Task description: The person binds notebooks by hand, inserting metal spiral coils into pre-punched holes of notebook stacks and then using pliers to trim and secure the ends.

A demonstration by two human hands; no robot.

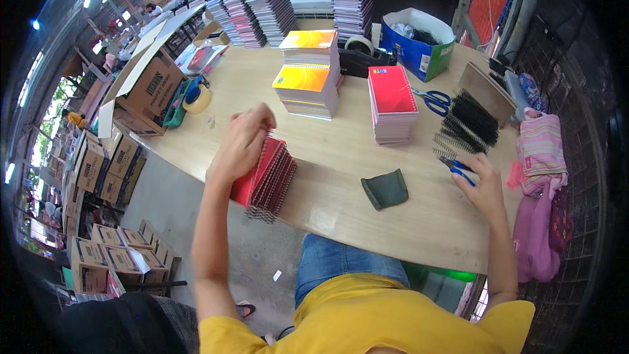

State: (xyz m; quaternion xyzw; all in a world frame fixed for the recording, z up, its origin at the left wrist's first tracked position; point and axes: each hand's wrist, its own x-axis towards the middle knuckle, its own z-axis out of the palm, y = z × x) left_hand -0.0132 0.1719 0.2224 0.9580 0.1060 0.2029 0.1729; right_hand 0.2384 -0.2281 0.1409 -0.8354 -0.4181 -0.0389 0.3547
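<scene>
My left hand is over the far end of a stack of red spiral notebooks at the table's front left edge. Its fingers are curled together; what they hold, if anything, is hidden. Dark wire coils run along the stack's right side. In my right hand are pliers with blue handles, their jaws pointing at a heap of black spiral coils. Between the hands lies a dark green cloth pad. Beyond it stands a stack of red-covered books, with blue-handled scissors beside it.
Stacks of orange-yellow notebooks stand mid-table, with a black tape dispenser behind. A blue box holds dark material. Taller notebook stacks line the back. An open carton is at left; pink striped cloth hangs at right.
</scene>
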